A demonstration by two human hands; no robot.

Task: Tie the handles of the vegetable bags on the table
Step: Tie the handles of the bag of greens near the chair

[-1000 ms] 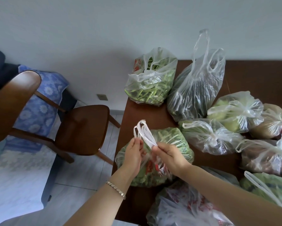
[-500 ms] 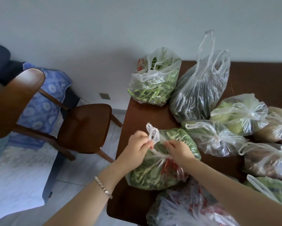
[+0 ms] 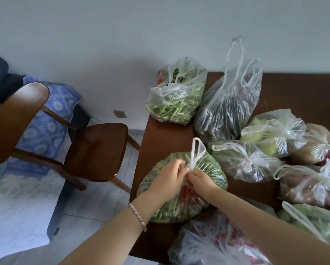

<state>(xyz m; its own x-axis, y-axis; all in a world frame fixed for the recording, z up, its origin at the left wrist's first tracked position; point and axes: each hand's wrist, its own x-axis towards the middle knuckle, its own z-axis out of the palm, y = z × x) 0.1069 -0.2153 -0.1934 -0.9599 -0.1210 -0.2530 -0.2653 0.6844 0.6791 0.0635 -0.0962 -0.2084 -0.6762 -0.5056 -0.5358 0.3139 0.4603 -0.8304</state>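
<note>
A clear plastic bag of green vegetables (image 3: 206, 165) lies on the dark wooden table (image 3: 156, 138) near its left edge. One white handle loop (image 3: 197, 150) stands up from its top. My left hand (image 3: 168, 180) and my right hand (image 3: 200, 180) meet at the base of that loop, fingers pinched on the bag's handles. Farther back, a bag of green beans (image 3: 176, 96) and a tall bag of dark vegetables (image 3: 229, 104) sit with loose handles. Several knotted bags (image 3: 242, 161) lie to the right.
A wooden chair (image 3: 95, 150) stands left of the table on a tiled floor. Behind it is a bed with a blue flowered cover (image 3: 41, 131). More bags (image 3: 213, 243) crowd the table's near edge under my right forearm. A white wall (image 3: 122, 44) rises behind.
My hands have come down and closer together onto the top of the bag. The handle loop, held high a second ago, now stands up from between my fingers.
</note>
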